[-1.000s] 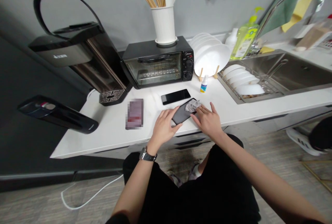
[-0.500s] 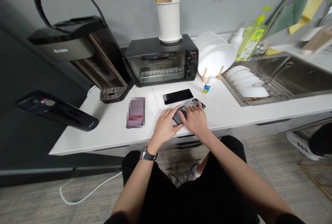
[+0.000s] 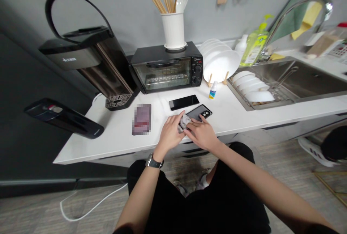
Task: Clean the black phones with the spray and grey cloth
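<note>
Head view, looking down at a white counter [image 3: 114,138] with both my hands meeting just below the middle of the frame. A dark phone [image 3: 199,112] lies flat on the counter, camera side up, angled toward the upper right; its two lenses show at the far end. My left hand [image 3: 170,135] curls over the near end of the phone, fingers bent and pinning it in place. My right hand [image 3: 201,135] presses a small grey cloth [image 3: 184,121] onto the near part of the phone's back, fingers closed down on the cloth. I judge the wiping is partway through: the cloth sits at the near end, and the far half with the lenses lies bare and looks clean and slightly glossy, though I cannot tell how much has been covered. A second phone [image 3: 184,102] lies screen up just above it, apart and untouched, and a small spray bottle [image 3: 213,90] with a blue label stands upright further up and right, near the plates [image 3: 221,64]. A blurred reddish card or booklet [image 3: 141,118] lies to the left. Behind, in the upper middle, stands a black toaster oven [image 3: 165,67]; a sink [image 3: 298,78] fills the right.
</note>
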Demonstrator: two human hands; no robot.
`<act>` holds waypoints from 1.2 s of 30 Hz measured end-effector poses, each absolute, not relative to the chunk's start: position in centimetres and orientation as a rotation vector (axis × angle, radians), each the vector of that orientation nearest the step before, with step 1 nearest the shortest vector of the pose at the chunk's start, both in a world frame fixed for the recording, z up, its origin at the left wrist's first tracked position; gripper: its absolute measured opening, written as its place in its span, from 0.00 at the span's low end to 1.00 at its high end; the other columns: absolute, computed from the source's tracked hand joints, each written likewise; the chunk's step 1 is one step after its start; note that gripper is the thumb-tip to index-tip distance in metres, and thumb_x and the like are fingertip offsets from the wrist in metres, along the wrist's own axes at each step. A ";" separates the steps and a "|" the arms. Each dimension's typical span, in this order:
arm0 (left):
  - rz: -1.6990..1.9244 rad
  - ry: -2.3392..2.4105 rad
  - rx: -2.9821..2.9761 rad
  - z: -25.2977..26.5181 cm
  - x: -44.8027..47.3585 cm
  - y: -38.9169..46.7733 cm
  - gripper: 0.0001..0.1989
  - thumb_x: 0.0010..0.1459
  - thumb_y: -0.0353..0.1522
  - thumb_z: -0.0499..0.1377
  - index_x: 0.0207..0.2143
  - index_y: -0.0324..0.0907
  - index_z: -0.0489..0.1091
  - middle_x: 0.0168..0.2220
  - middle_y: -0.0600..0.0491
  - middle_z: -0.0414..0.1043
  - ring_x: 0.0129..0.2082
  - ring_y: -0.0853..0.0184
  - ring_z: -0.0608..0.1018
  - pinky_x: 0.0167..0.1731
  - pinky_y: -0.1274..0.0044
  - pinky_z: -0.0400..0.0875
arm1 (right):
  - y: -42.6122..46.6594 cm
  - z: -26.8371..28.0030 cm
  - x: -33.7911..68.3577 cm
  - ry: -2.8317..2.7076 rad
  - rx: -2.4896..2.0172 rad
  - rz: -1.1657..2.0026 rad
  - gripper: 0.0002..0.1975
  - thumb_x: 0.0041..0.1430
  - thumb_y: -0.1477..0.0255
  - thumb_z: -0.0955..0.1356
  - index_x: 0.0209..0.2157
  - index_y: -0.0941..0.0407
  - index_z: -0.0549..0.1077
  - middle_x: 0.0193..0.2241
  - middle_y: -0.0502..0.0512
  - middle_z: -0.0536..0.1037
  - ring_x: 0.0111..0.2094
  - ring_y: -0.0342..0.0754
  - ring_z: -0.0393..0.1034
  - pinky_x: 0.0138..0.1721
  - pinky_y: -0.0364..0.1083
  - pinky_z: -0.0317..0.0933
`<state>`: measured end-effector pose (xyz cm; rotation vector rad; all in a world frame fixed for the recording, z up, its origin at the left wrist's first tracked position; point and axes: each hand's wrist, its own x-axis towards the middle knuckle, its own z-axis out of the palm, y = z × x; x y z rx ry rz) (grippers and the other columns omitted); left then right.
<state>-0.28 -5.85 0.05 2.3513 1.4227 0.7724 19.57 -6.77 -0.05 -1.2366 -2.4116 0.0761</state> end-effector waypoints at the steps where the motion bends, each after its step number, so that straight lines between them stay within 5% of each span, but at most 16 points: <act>1: 0.780 1.422 2.355 0.1 -0.2 -5.8 0.40 0.62 0.34 0.65 0.74 0.47 0.54 0.61 0.45 0.70 0.59 0.53 0.71 0.62 0.61 0.68 | -6.5 -0.1 20.5 -2.401 -1.259 0.028 0.18 0.77 0.60 0.60 0.47 0.55 0.78 0.50 0.63 0.84 0.62 0.55 0.73 0.70 0.63 0.51; 11: 0.779 1.428 2.373 0.2 0.0 -5.7 0.42 0.62 0.40 0.67 0.73 0.47 0.54 0.62 0.45 0.71 0.60 0.53 0.72 0.62 0.60 0.68 | -3.9 -0.5 23.0 -2.258 -1.483 -0.207 0.34 0.71 0.46 0.60 0.48 0.64 0.77 0.49 0.74 0.83 0.56 0.63 0.76 0.69 0.63 0.54; 17: 0.766 1.404 2.365 -0.2 -0.4 -5.5 0.40 0.62 0.33 0.62 0.74 0.44 0.53 0.61 0.43 0.71 0.57 0.53 0.72 0.60 0.61 0.69 | -6.5 -0.7 16.8 -2.346 -1.252 -0.038 0.35 0.69 0.43 0.61 0.43 0.61 0.79 0.42 0.70 0.85 0.54 0.62 0.77 0.71 0.63 0.53; 26: 0.788 1.438 2.344 -0.3 -0.5 -5.6 0.44 0.60 0.31 0.63 0.75 0.45 0.50 0.64 0.42 0.69 0.59 0.52 0.72 0.62 0.60 0.68 | -6.9 -0.2 17.7 -2.252 -1.235 0.169 0.25 0.75 0.54 0.60 0.53 0.58 0.77 0.55 0.68 0.82 0.65 0.59 0.71 0.70 0.65 0.54; 30: 0.799 1.426 2.354 -0.3 -0.5 -5.6 0.45 0.60 0.31 0.63 0.75 0.45 0.49 0.63 0.42 0.69 0.58 0.52 0.72 0.61 0.60 0.69 | -7.1 -0.3 18.1 -2.276 -1.126 0.112 0.28 0.74 0.55 0.63 0.65 0.59 0.70 0.65 0.66 0.73 0.70 0.59 0.63 0.72 0.64 0.53; 36: 0.766 1.417 2.363 -0.4 -0.7 -5.6 0.45 0.61 0.32 0.64 0.76 0.45 0.47 0.62 0.42 0.70 0.58 0.52 0.72 0.60 0.60 0.70 | -7.4 -1.2 17.7 -2.408 -1.065 0.185 0.30 0.75 0.53 0.60 0.66 0.58 0.69 0.65 0.64 0.74 0.69 0.56 0.66 0.73 0.62 0.52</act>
